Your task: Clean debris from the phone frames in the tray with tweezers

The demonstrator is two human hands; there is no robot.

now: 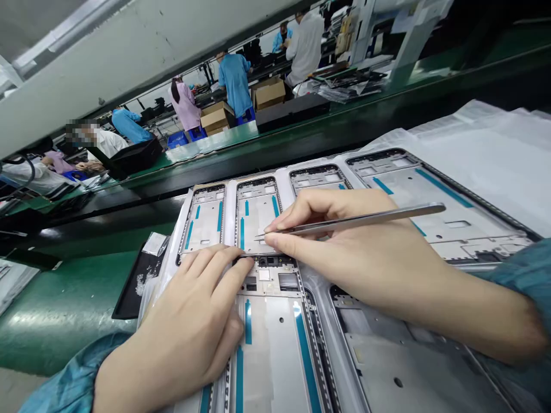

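Observation:
My right hand pinches metal tweezers, their tips pointing left above a phone frame in the back row. Nearer to me lies another phone frame with teal strips, its top edge facing away from me. My left hand rests over that frame's upper left side, fingers bent and fingertips at its top edge; it does not visibly hold any loose part. Part of the frame is hidden under this hand.
More phone frames lie in rows on white trays. A black tray with small clear pieces is at the left on the green bench. White sheets lie at the right. Several people work behind, near cardboard boxes.

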